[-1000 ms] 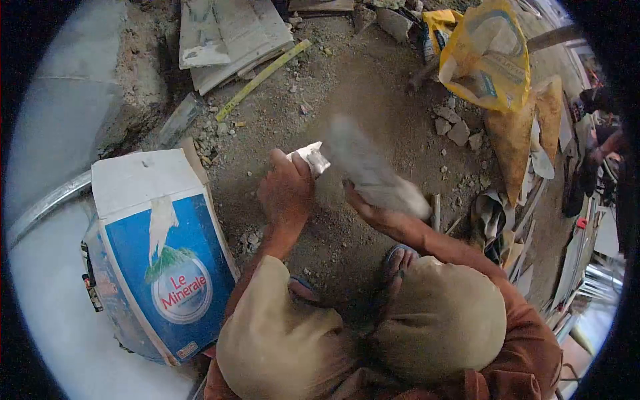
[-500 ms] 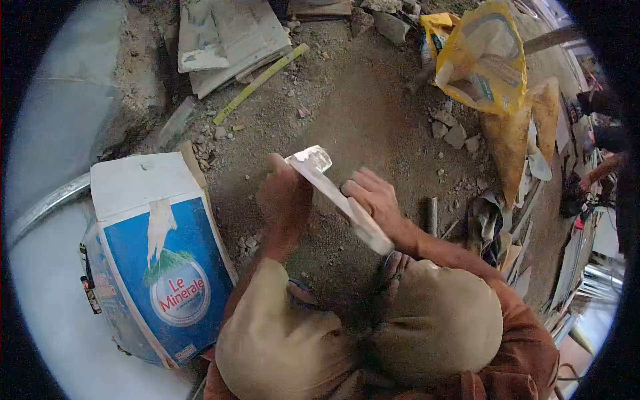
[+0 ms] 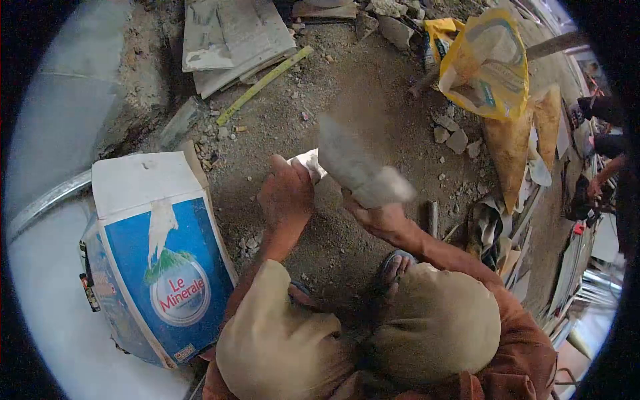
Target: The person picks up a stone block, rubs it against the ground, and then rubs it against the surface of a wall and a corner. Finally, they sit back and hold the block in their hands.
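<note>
One blue-and-white cardboard box (image 3: 157,263) reads "Le Minerale". Above the gritty brown dirt floor (image 3: 380,87), the left hand (image 3: 288,190) has fingers closed round a shiny whitish piece (image 3: 307,162); the right hand (image 3: 381,217) holds a flat grey slab (image 3: 350,163) (blurred).

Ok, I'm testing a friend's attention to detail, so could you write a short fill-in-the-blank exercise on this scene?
The red lettering on the cardboard box reads "Le ____".
The main colour of the plastic bag is ____.
In the picture, the left hand, holding a shiny silvery piece, and the right hand, holding a blurred flat grey object, are both to the ____ of the box.

Missing words: Minerale; yellow; right.
</note>
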`<state>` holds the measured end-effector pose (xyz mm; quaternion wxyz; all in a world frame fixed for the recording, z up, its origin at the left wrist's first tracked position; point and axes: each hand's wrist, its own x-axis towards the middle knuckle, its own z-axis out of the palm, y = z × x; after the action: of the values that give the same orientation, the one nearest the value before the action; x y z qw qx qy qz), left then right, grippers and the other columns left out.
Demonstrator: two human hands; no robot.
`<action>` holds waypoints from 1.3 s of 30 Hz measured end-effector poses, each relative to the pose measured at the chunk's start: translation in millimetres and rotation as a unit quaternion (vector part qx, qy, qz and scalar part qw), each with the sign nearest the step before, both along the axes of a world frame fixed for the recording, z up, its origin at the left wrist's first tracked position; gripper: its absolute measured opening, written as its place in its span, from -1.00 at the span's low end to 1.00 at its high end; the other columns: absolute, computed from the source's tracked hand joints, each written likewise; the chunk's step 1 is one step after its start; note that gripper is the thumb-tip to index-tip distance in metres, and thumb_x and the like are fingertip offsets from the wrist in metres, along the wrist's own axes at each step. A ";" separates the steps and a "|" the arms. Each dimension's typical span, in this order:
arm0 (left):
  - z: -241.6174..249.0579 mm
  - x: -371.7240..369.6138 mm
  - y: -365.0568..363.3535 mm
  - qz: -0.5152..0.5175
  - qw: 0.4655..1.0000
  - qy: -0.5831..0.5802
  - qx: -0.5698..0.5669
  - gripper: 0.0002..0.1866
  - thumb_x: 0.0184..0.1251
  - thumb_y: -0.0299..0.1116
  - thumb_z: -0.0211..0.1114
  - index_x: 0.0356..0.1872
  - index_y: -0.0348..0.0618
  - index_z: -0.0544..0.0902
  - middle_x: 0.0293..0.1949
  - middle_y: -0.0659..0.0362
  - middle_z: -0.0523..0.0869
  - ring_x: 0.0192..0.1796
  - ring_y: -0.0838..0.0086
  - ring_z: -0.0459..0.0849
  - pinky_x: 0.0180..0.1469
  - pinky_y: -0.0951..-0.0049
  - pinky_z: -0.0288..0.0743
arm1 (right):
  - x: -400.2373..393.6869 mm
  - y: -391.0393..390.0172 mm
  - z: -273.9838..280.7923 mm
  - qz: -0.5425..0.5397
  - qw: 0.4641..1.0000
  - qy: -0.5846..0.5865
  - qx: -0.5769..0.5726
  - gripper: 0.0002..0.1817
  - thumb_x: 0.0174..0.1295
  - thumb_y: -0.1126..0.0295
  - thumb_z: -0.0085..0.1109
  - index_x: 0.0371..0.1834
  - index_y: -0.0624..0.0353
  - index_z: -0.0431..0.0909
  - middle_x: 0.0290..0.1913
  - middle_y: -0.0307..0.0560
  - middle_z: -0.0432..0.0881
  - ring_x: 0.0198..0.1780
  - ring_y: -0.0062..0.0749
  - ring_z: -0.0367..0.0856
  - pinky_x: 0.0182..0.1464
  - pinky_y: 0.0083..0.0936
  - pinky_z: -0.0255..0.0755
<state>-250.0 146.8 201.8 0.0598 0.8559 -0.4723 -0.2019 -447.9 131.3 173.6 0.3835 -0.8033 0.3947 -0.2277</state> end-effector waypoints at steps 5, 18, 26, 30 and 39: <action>0.7 5.3 2.0 -0.012 1.000 0.026 0.006 -0.65 0.56 -0.13 -0.03 -0.10 -0.29 0.41 -0.32 -0.29 0.74 -0.20 -0.24 0.74 -0.13 -0.21 0.57 | -0.6 7.3 -16.4 0.020 0.996 0.070 -0.042 -0.55 0.25 0.33 0.33 0.20 0.15 0.54 0.14 0.04 0.59 0.19 -0.05 0.55 0.22 -0.17 0.40; 2.9 2.7 1.9 -0.030 0.999 0.018 0.007 -0.65 0.57 -0.16 -0.03 -0.04 -0.34 0.39 -0.33 -0.25 0.74 -0.21 -0.24 0.74 -0.15 -0.18 0.58 | -14.1 1.7 -35.3 0.067 0.989 0.022 -0.129 -0.54 0.03 0.29 0.49 0.01 0.19 0.64 0.10 0.16 0.64 0.20 0.11 0.55 0.18 -0.10 0.46; -2.7 3.5 4.3 0.000 0.999 0.051 -0.008 -0.65 0.57 -0.10 -0.04 -0.07 -0.25 0.40 -0.32 -0.24 0.73 -0.17 -0.26 0.72 -0.11 -0.23 0.50 | 5.3 -1.2 2.2 0.021 0.996 0.034 -0.076 -0.58 0.23 0.23 0.36 0.08 0.21 0.58 0.04 0.09 0.64 0.04 0.04 0.61 0.08 -0.14 0.47; 5.2 3.0 4.1 0.006 0.999 0.041 0.001 -0.68 0.57 -0.14 -0.02 -0.08 -0.26 0.39 -0.31 -0.24 0.74 -0.16 -0.25 0.73 -0.11 -0.24 0.52 | 10.5 -1.5 -6.8 -0.041 0.998 -0.035 -0.025 -0.43 0.05 0.33 0.44 0.18 0.18 0.55 0.16 0.18 0.60 0.14 0.14 0.61 0.20 -0.12 0.49; -2.8 7.0 7.9 -0.003 0.998 0.060 -0.011 -0.63 0.57 -0.10 -0.05 -0.06 -0.28 0.40 -0.31 -0.28 0.71 -0.20 -0.28 0.70 -0.13 -0.27 0.49 | 18.9 0.0 7.9 -0.047 0.997 -0.048 -0.032 -0.50 0.10 0.36 0.40 0.15 0.17 0.58 0.07 0.12 0.63 0.07 0.16 0.62 0.14 -0.17 0.52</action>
<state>-243.0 154.7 199.0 0.0965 0.8403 -0.4724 -0.2478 -428.9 131.3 181.5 0.3651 -0.7835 0.4060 -0.2966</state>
